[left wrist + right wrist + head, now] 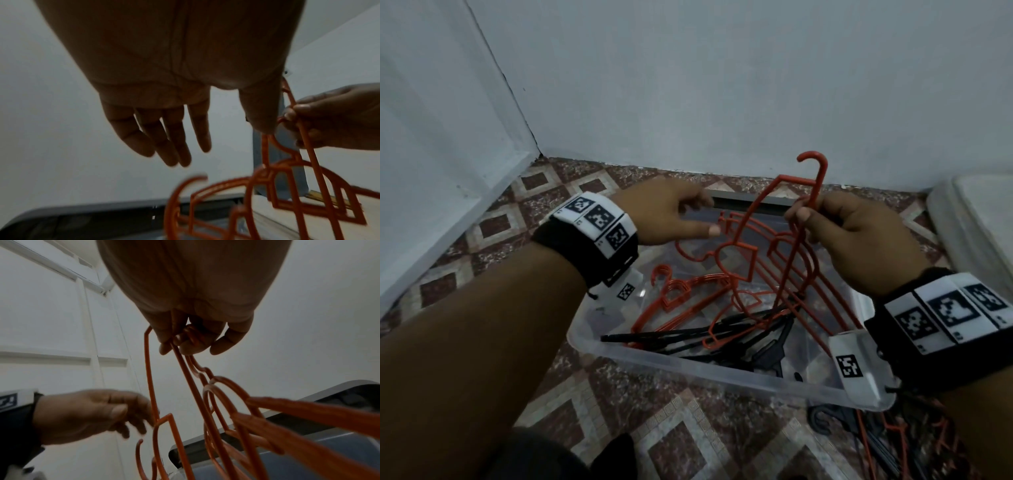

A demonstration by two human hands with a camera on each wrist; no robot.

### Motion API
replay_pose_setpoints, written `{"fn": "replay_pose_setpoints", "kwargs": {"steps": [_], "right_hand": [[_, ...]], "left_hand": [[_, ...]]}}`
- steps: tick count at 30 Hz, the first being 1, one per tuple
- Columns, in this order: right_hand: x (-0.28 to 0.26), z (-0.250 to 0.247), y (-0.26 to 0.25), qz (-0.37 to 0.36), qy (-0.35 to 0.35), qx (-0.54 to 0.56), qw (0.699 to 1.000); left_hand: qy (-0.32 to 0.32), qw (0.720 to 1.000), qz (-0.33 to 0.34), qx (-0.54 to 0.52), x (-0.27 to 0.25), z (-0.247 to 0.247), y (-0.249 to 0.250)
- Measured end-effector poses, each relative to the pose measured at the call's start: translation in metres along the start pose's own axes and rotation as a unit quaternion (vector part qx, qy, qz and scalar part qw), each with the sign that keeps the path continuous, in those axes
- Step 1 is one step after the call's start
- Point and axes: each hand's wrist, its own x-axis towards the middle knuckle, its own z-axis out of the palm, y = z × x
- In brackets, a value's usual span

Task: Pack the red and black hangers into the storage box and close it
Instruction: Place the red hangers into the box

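head: right hand [859, 236] pinches red hangers [791, 246] over clear storage box [688, 366], black hangers [722, 334] inside; lid [976, 222] cut off | left wrist: left hand [164, 100] fingers spread, holding nothing; box blurred | right wrist: fingers curled round hanger necks, hooks hidden

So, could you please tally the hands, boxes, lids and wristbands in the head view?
Hands: 2 (left hand, right hand)
Storage box: 1
Lid: 1
Wristbands: 2 (left wristband, right wristband)
Total: 6
Red hangers and black hangers: too tangled to count.
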Motion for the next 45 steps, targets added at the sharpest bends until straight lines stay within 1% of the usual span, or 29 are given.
{"fn": "replay_pose_setpoints", "kwargs": {"steps": [1,2,4,6,7,8,9,10,11,12,13,14,15,17,19,21,22,23,25,26,28,30,33,35,39,42,43,44,45], "right_hand": [[0.0,-0.001,0.0,-0.003,0.005,0.004,1.0],[0.001,-0.001,0.0,-0.004,0.009,0.01,1.0],[0.001,-0.003,0.002,-0.005,0.02,0.029,0.999],[0.002,-0.006,0.006,-0.002,0.034,0.047,0.998],[0.002,-0.008,0.01,-0.002,0.04,0.056,0.998],[0.003,-0.011,0.014,-0.001,0.042,0.066,0.997],[0.003,-0.015,0.019,0.004,0.036,0.078,0.996],[0.004,-0.019,0.024,0.012,0.026,0.089,0.996],[0.005,-0.022,0.029,0.021,0.015,0.097,0.995],[0.006,-0.024,0.033,0.03,0.01,0.106,0.994],[0.007,-0.025,0.037,0.043,0.012,0.12,0.992],[0.007,-0.024,0.039,0.058,0.016,0.135,0.989],[0.008,-0.023,0.04,0.072,0.019,0.14,0.987],[0.007,-0.02,0.043,0.092,0.019,0.123,0.988],[0.006,-0.016,0.045,0.1,0.014,0.091,0.991],[0.006,-0.014,0.044,0.096,0.009,0.052,0.994],[0.006,-0.013,0.042,0.094,0.005,0.039,0.995],[0.006,-0.012,0.039,0.094,0.0,0.031,0.995],[0.005,-0.007,0.033,0.091,-0.013,0.03,0.995],[0.004,-0.005,0.03,0.086,-0.021,0.03,0.996],[0.0,0.001,0.021,0.071,-0.043,0.027,0.996],[-0.003,0.007,0.012,0.064,-0.083,0.033,0.994],[-0.004,0.012,0.003,0.071,-0.121,0.095,0.986],[-0.003,0.011,0.002,0.069,-0.123,0.11,0.984],[-0.003,0.01,0.008,0.05,-0.114,0.054,0.991],[-0.002,0.01,0.013,0.062,-0.096,0.022,0.993],[-0.001,0.01,0.014,0.069,-0.088,0.02,0.994],[0.0,0.009,0.015,0.076,-0.08,0.021,0.994],[0.001,0.009,0.016,0.082,-0.071,0.024,0.994]], "left_hand": [[-0.038,0.999,-0.009,0.001,-0.001,0.006,-0.006],[-0.061,0.998,-0.011,0.004,-0.001,0.012,-0.012],[-0.071,0.997,-0.005,0.024,0.002,0.021,-0.019],[-0.043,0.999,-0.004,0.015,0.003,0.023,-0.026],[-0.008,1.0,-0.011,-0.025,0.002,0.022,-0.031],[0.044,0.995,-0.021,-0.091,0.001,0.018,-0.035],[0.108,0.979,-0.029,-0.171,-0.001,0.013,-0.037],[0.173,0.952,-0.032,-0.252,-0.002,0.006,-0.038],[0.225,0.918,-0.029,-0.327,-0.004,-0.002,-0.038],[0.259,0.885,-0.02,-0.386,-0.005,-0.01,-0.036],[0.281,0.862,-0.007,-0.422,-0.006,-0.018,-0.034],[0.297,0.854,0.004,-0.427,-0.008,-0.025,-0.03],[0.307,0.861,0.011,-0.406,-0.01,-0.031,-0.026],[0.301,0.893,0.021,-0.334,-0.013,-0.037,-0.018],[0.254,0.93,0.025,-0.263,-0.016,-0.035,-0.006],[0.192,0.968,0.039,-0.156,-0.012,-0.026,0.004],[0.163,0.981,0.051,-0.094,-0.009,-0.02,0.01],[0.139,0.987,0.063,-0.043,-0.006,-0.014,0.016],[0.115,0.99,0.086,0.014,0.0,-0.002,0.028],[0.117,0.989,0.092,0.017,0.002,0.005,0.033],[0.134,0.987,0.091,0.0,0.007,0.016,0.042],[0.144,0.985,0.094,-0.017,0.012,0.028,0.05],[0.15,0.984,0.09,-0.038,0.017,0.042,0.06],[0.155,0.983,0.079,-0.062,0.019,0.048,0.065],[0.142,0.974,0.056,-0.165,0.018,0.053,0.074],[0.117,0.962,0.052,-0.243,0.015,0.053,0.075],[0.107,0.965,0.045,-0.235,0.015,0.052,0.071],[0.09,0.975,0.036,-0.2,0.015,0.051,0.064],[0.059,0.988,0.025,-0.142,0.016,0.052,0.055]]}}
